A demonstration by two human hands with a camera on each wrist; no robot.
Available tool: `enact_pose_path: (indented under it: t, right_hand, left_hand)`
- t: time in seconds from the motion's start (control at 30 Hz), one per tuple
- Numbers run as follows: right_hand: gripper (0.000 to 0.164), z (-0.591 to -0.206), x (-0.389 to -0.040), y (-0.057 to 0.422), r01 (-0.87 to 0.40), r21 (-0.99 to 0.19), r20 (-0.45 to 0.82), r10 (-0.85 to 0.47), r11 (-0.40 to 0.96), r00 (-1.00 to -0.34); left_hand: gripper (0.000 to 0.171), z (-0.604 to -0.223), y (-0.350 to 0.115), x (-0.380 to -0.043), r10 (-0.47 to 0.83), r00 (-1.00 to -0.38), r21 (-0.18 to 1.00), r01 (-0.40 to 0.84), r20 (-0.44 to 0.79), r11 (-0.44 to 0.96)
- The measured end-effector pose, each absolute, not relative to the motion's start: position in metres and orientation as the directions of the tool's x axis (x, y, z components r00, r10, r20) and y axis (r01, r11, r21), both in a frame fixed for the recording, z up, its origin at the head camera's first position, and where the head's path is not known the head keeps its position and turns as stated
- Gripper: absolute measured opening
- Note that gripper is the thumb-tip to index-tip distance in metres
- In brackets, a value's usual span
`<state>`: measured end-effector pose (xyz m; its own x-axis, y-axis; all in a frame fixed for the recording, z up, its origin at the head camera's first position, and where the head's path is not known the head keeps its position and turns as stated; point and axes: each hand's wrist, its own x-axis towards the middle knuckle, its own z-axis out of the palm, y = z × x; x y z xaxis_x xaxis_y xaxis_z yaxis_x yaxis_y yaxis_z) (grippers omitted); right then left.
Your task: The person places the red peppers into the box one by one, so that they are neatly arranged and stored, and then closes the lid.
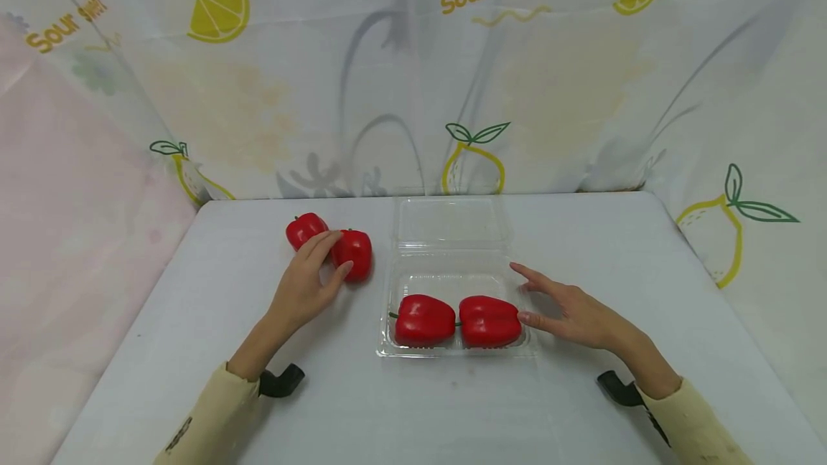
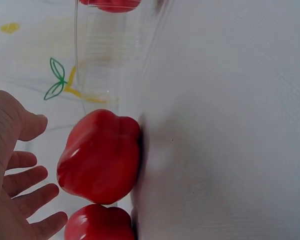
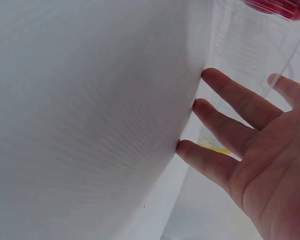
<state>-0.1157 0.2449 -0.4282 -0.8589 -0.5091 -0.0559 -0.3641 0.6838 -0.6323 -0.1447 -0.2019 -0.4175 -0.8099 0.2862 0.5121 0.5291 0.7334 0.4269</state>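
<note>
Over two red bell peppers at the left, my left hand (image 1: 306, 285) hovers with its fingers spread around the nearer pepper (image 1: 359, 255). In the left wrist view a gap shows between those fingers and that pepper (image 2: 101, 157). Behind it lies the other pepper (image 1: 304, 229), partly covered by the hand. A clear plastic clamshell box (image 1: 452, 264) stands open in the middle, with two more red peppers side by side in its front half. Beside the box's right wall is my right hand (image 1: 575, 313), fingers extended, several fingertips (image 3: 208, 75) down at the table surface.
The box's transparent lid (image 1: 452, 221) leans back toward the printed cloth backdrop (image 1: 555, 77). A white cloth covers the table (image 1: 452, 407). Black wrist mounts (image 1: 281, 382) stick out beside both forearms.
</note>
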Motion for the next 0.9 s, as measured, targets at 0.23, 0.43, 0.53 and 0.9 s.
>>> enact_pose_path:
  t: [0.23, 0.43, 0.53, 0.9]
  right_hand:
    - [0.078, -0.4280, -0.1157, 0.2451, -0.368, -0.640, -0.048, -0.513, 0.674, -0.857]
    - [0.079, -0.4279, -0.1156, 0.2451, -0.364, -0.644, -0.051, -0.512, 0.673, -0.857]
    - [0.079, -0.4282, -0.1154, 0.2453, -0.364, -0.644, -0.050, -0.512, 0.673, -0.858]
    - [0.078, -0.4302, -0.1159, 0.2461, -0.365, -0.639, -0.052, -0.512, 0.677, -0.858]
  left_hand:
    - [0.063, -0.4192, -0.2059, -0.1495, 0.302, -0.815, 0.425, 0.530, 0.495, 0.734]
    - [0.062, -0.4208, -0.2071, -0.1526, 0.310, -0.841, 0.432, 0.504, 0.443, 0.748]
    - [0.062, -0.4214, -0.2071, -0.1528, 0.311, -0.855, 0.442, 0.488, 0.414, 0.753]
    - [0.065, -0.4223, -0.2069, -0.1528, 0.335, -0.849, 0.447, 0.506, 0.408, 0.738]
